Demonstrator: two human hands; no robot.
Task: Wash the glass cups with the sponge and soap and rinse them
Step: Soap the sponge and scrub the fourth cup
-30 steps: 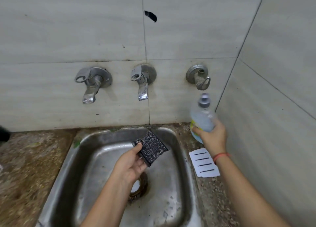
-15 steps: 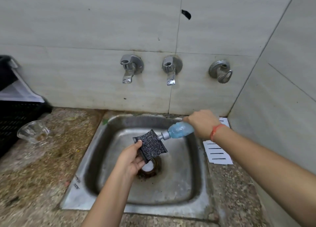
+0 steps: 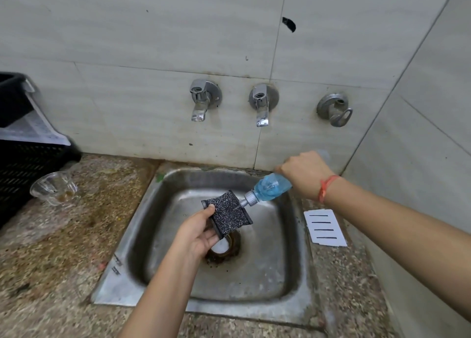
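My left hand (image 3: 198,233) holds a dark speckled sponge (image 3: 228,214) over the steel sink (image 3: 142,235), thumb on its top face. My right hand (image 3: 304,176) grips a clear bottle of blue soap (image 3: 270,190), tipped down to the left so its grey nozzle touches the sponge's right edge. A glass cup (image 3: 53,188) lies on its side on the stone counter at the left, with brown residue inside. Above the sink, two metal taps (image 3: 201,100) (image 3: 262,103) stick out of the tiled wall; no water is running.
A third wall valve (image 3: 335,109) sits to the right of the taps. A white card with black lines (image 3: 325,227) lies on the counter right of the sink. A black crate (image 3: 23,159) stands at the far left. The sink drain (image 3: 224,246) is rusty.
My right hand lifted the soap bottle from upright beside the sink and tipped it down over the basin onto the sponge. The view pulled back, showing the cup and crate.
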